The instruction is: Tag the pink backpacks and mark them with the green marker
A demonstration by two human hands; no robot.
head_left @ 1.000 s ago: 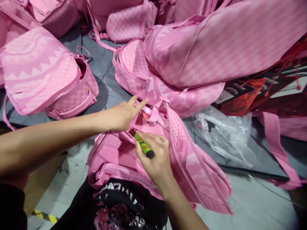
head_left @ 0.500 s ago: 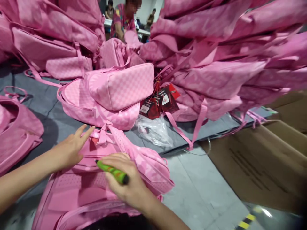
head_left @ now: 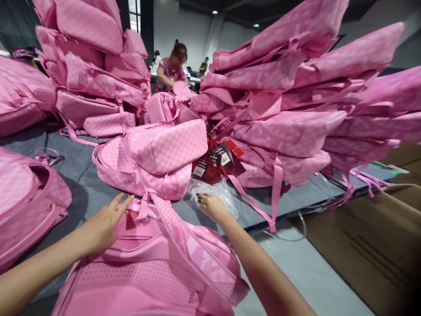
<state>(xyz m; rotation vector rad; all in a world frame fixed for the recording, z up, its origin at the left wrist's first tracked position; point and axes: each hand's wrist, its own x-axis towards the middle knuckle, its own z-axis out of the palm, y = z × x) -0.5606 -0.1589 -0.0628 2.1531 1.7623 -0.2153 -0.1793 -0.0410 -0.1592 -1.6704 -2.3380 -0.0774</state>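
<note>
A pink backpack (head_left: 131, 281) lies nearest me, its straps and dotted back panel facing up. My left hand (head_left: 105, 226) is at its upper left, fingers stretched out and apart, close to the top strap and a small red label (head_left: 132, 218). My right hand (head_left: 212, 205) reaches past the backpack to a clear plastic bag (head_left: 226, 197) on the table. Its fingers are closed on a green marker (head_left: 202, 201), of which only a small part shows. Just beyond the bag are black and red hang tags (head_left: 205, 169).
Another pink backpack (head_left: 158, 151) lies directly ahead on the grey-covered table (head_left: 79, 162). Tall stacks of pink bags rise left (head_left: 88, 70) and right (head_left: 279, 127). One more backpack (head_left: 29, 197) is at my left. Cardboard boxes (head_left: 362, 250) stand right of the table. A person (head_left: 171, 70) works behind.
My right hand has moved forward and right with the green marker, from above the near backpack to the plastic bag. My left hand stays by the strap. The view has tilted up.
</note>
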